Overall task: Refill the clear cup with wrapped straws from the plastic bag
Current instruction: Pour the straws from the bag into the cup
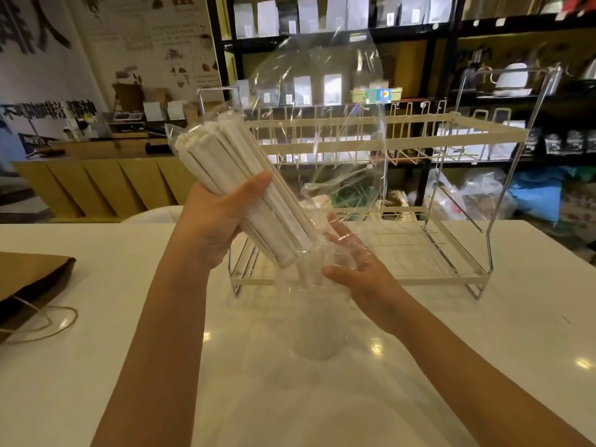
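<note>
My left hand [222, 221] grips a thick bundle of white paper-wrapped straws [238, 185], tilted with its lower end pointing down and to the right. A loose clear plastic bag [322, 101] still wraps the bundle and billows up above my hands. My right hand [361, 272] sits inside or behind the bag's lower folds, fingers spread, just right of the bundle's lower end. The clear cup [317, 330] stands upright on the white table directly below the bundle's lower end; it looks empty.
A two-tier wire rack [451, 133] with cream bars stands on the table right behind my hands. A brown paper bag [29, 282] with a twine handle lies at the left edge. Dark shelves with packets fill the background.
</note>
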